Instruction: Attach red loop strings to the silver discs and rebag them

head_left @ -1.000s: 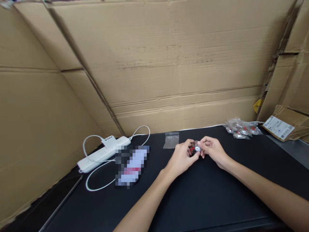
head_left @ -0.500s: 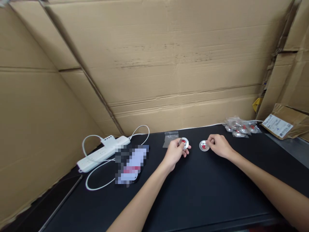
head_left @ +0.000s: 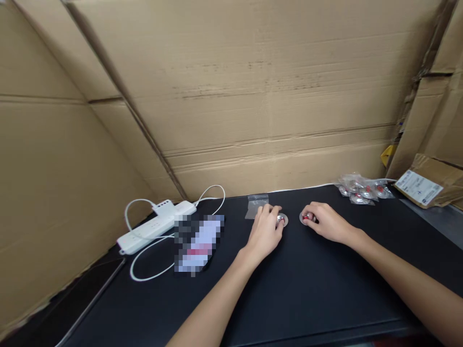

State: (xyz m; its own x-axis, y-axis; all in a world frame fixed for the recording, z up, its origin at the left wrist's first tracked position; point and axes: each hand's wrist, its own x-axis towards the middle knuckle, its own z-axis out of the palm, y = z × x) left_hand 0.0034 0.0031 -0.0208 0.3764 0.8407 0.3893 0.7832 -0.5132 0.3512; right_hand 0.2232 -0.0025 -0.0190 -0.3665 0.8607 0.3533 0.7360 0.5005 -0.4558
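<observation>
On the black tabletop [head_left: 325,279], two small round silver discs with red centres lie side by side. My left hand [head_left: 265,229] is curled over the left silver disc [head_left: 285,220], thumb and fingers closed about its raised middle. Part of that disc is hidden under the fingers. At the right silver disc [head_left: 302,219], my right hand [head_left: 327,220] pinches the red middle between thumb and fingers. Just behind my left hand lies a clear plastic bag [head_left: 254,205], flat and partly covered by the fingers.
Several bagged silver discs [head_left: 358,189] are heaped at the back right, beside a labelled cardboard package [head_left: 421,187]. To the left are a white power strip [head_left: 141,236], a looped white cable [head_left: 144,279] and a pixelated item [head_left: 200,246]. Cardboard walls [head_left: 231,96] enclose the back and sides.
My left hand has turned palm-down and lowered its disc onto the tabletop. My right hand has shifted from the right disc's edge to its red middle.
</observation>
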